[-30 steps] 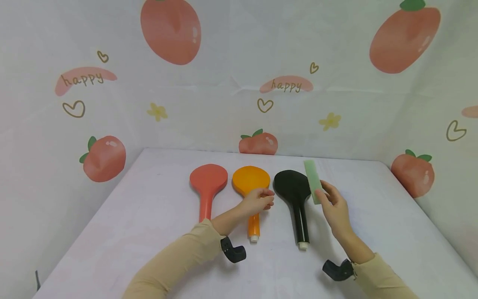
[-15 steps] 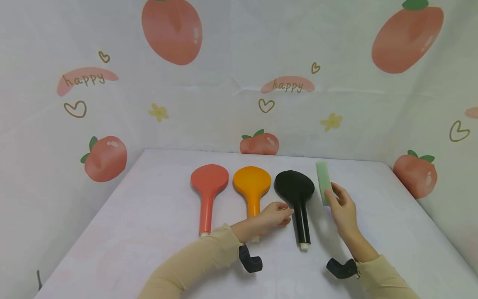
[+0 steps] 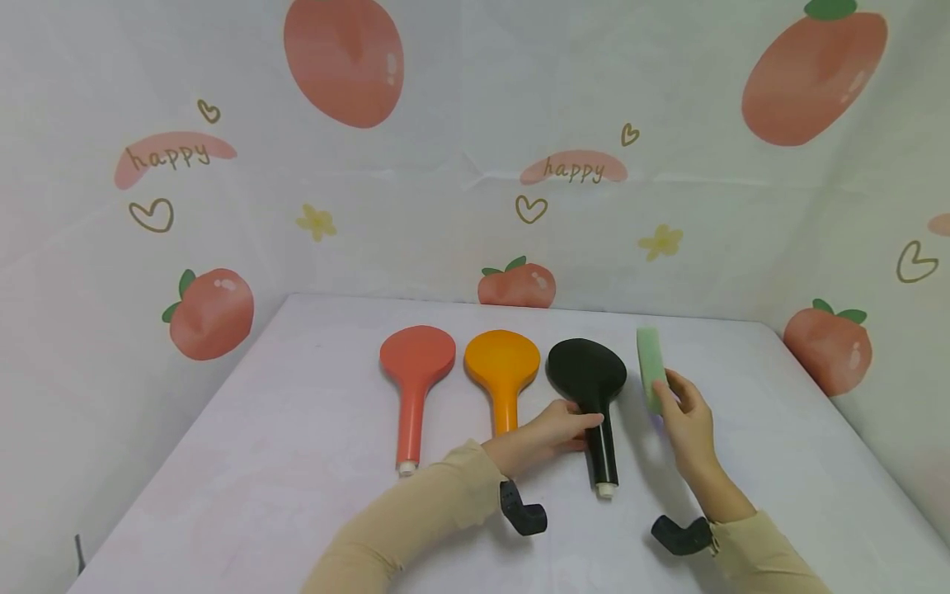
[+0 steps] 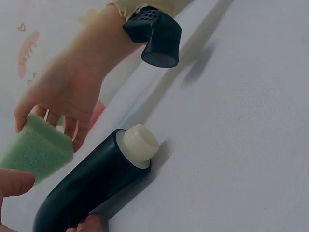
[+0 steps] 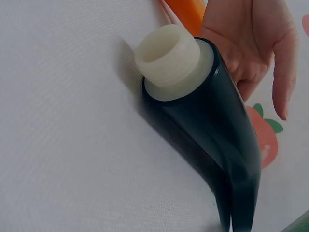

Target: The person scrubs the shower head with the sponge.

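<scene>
A black shower head (image 3: 586, 369) lies on the table, its handle pointing toward me and ending in a white threaded connector (image 5: 169, 55). My left hand (image 3: 555, 426) is at the handle's left side. The thumb (image 4: 17, 182) reaches over the handle with a gap, and fingertips show along its lower side in the left wrist view. To the right, my right hand (image 3: 690, 425) pinches a pale green sponge (image 3: 649, 363) between thumb and fingers, above the table. The sponge stands upright beside the black head.
An orange shower head (image 3: 502, 361) lies left of the black one, its handle partly behind my left forearm. Farther left is a red shower head (image 3: 417, 359). The white table (image 3: 297, 396) meets a fruit-printed cloth backdrop (image 3: 416, 214). Black wrist cameras (image 3: 523, 510) hang below both wrists.
My left hand has moved right from over the orange shower head to the black one's handle. The right hand has shifted a little right with the sponge, away from the black head.
</scene>
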A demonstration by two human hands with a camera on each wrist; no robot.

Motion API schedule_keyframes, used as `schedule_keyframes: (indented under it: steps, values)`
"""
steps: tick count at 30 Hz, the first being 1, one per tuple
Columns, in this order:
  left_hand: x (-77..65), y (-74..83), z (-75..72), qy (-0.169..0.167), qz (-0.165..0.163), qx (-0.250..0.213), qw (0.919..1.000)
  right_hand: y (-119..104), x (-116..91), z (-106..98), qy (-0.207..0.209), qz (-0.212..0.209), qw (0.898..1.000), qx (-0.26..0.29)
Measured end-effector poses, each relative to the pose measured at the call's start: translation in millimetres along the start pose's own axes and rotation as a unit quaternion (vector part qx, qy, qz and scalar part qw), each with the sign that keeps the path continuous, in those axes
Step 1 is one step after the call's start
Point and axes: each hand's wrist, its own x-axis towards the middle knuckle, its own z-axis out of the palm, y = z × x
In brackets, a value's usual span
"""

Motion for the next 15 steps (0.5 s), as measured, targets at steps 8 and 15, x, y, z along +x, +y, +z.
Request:
schedule_keyframes:
  steps: [8,15]
  values:
    - [-1.1,0.4,1.2,0.052,0.023,0.049,0.9972,4.6,2.0,-2.9,-0.007,0.006,1.000,-0.003]
    - [-7.2,3.2,-2.8,0.060,0.023,0.054,0.9964,3.8,2.6,-3.3,-0.005,0.009,1.000,0.001]
